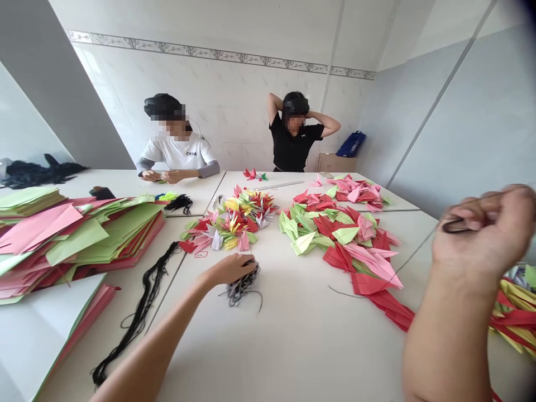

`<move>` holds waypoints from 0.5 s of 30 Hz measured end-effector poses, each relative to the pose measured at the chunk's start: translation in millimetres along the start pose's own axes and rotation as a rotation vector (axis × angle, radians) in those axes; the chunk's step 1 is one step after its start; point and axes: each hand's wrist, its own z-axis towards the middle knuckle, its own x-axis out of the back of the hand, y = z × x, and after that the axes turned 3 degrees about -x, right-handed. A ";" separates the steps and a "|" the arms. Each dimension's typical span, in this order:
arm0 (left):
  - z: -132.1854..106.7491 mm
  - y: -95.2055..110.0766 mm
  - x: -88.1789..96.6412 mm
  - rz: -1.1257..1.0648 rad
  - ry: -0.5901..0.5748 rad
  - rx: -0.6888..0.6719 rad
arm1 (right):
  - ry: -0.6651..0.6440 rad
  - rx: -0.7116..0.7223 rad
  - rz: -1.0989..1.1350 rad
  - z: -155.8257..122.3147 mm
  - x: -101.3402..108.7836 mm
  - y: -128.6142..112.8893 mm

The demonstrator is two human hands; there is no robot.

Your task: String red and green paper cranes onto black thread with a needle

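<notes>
My left hand [231, 269] is closed over a bundle of black-and-white cord [242, 289] on the white table, its fingertips hidden behind the hand. A loose end of the cord curls out to the right. Raised at the right, my right hand [494, 223] has its fingers curled in around a black cord [456, 226], part of which shows as a loop at the palm. A thin thread [402, 268] slants from the table up toward this hand. Just beyond my left hand lies a pile of folded paper cranes [238, 215] in several colours.
More folded paper pieces [339, 223] spread across the middle right, trailing toward my right forearm. Stacks of green and pink paper [100, 234] fill the left. A long hank of black cord [144, 307] lies beside them. Two people [178, 145] are across the table.
</notes>
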 end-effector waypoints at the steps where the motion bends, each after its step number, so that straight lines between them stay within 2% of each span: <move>1: -7.5 -0.2 10.9 0.074 -0.008 0.030 | 0.025 0.059 0.049 -4.0 -7.3 5.5; 3: -20.9 5.6 27.9 0.206 0.025 0.071 | 0.005 0.034 0.084 -15.6 -24.1 17.6; 5: -28.7 22.9 36.0 0.298 0.085 0.071 | -0.112 -0.075 0.061 -32.7 -41.5 30.1; 7: -29.4 51.3 35.1 0.324 0.118 0.017 | -0.260 -0.195 0.043 -54.1 -58.0 41.1; 9: -25.3 86.0 28.2 0.233 0.133 -0.146 | -0.394 -0.289 0.025 -76.3 -72.9 49.5; 10: -22.5 103.2 23.8 0.110 0.116 -0.261 | -0.453 -0.314 0.021 -85.9 -79.3 52.6; 12: -17.6 132.6 16.6 -0.202 0.000 -0.444 | -0.533 -0.314 0.013 -99.0 -89.2 57.2; 15: -14.2 155.4 17.5 -0.410 -0.231 -0.470 | -0.525 -0.257 -0.002 -99.9 -94.2 61.9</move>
